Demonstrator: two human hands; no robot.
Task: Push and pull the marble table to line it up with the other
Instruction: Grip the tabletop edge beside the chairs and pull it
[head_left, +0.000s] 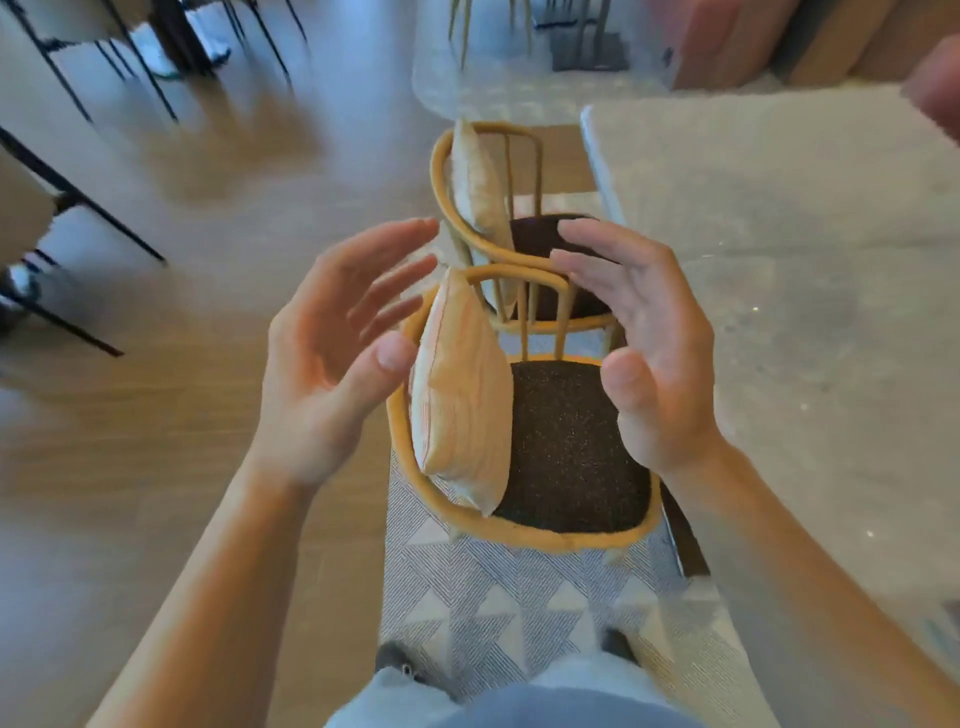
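A pale grey marble table (810, 270) fills the right side of the head view, its rounded corner at the upper middle. A second marble table (498, 88) with a rounded end stands beyond it at the top. My left hand (337, 353) and my right hand (644, 348) hover in mid-air in front of me, palms facing each other, fingers spread, holding nothing. Both hands float above a rattan chair, left of the near table's edge. Neither hand touches a table.
Two rattan chairs with dark seats and peach cushions, the near chair (571, 447) and the far chair (519, 223), stand along the table's left edge on a patterned rug (493, 603). Black-legged chairs (78, 208) stand on the wooden floor at left. My feet show at the bottom.
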